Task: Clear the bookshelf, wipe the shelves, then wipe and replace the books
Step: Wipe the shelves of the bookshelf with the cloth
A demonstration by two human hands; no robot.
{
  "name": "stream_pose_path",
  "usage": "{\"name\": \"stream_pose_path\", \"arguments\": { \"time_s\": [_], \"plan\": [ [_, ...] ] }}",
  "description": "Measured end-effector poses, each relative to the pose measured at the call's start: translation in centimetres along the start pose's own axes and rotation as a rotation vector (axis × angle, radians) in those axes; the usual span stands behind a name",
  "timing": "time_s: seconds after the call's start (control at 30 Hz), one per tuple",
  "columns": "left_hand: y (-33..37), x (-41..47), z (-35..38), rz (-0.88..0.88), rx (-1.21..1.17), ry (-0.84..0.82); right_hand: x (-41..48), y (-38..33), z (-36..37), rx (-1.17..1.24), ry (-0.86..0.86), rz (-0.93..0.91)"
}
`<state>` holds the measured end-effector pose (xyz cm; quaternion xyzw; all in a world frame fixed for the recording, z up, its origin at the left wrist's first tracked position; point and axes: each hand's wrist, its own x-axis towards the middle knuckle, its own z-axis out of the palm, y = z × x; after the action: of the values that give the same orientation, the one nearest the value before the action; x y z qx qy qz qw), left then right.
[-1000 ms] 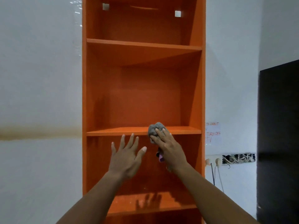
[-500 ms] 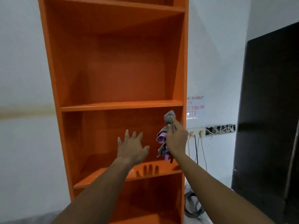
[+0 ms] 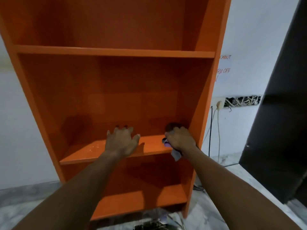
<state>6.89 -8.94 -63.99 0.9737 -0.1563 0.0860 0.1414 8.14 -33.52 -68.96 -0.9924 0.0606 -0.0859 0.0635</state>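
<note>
Orange bookshelf point(image 3: 204, 113) wall crowds right grip point(image 3: 181, 138) clutching cloth point(image 3: 176, 155); cables point(image 3: 210, 130) hang beyond.

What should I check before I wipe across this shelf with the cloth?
1. Grip on cloth: ok, right hand holds it.
2. Start position: ok, at the right end of the shelf.
3. Books off shelf: ok.
4. Path clear: not ok, left hand spread over the middle.
5. Shelf clean: not ok, pale specks on its left part.
6. Cloth damp: cannot tell.

Both hands lie on one shelf point(image 3: 86, 153), the cloth point(image 3: 176, 154) rightmost.
</note>
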Motion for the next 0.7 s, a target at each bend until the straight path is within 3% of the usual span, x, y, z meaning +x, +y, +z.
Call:
{"name": "stream_pose_path", "arguments": {
  "time_s": [0.07,0.2,0.3,0.5,0.7],
  "plan": [
    [-1.3,0.6,0.8,0.009,-0.001,0.072,1.3,-0.3,-0.4,-0.082,0.008,-0.014],
    [-3.9,1.3,2.1,0.039,-0.020,0.192,4.6,-0.2,-0.5,-0.002,-0.029,0.034],
    [-5.3,1.4,3.0,0.040,-0.069,0.230,7.6,-0.6,-0.4,0.046,0.046,0.002],
    [-5.4,1.3,4.0,0.038,-0.131,0.272,11.8,-2.2,1.2,0.145,0.032,0.116],
    [-5.8,1.6,4.3,0.039,-0.169,0.268,10.3,-5.8,1.4,0.245,-0.082,-0.089]
  ]
}}
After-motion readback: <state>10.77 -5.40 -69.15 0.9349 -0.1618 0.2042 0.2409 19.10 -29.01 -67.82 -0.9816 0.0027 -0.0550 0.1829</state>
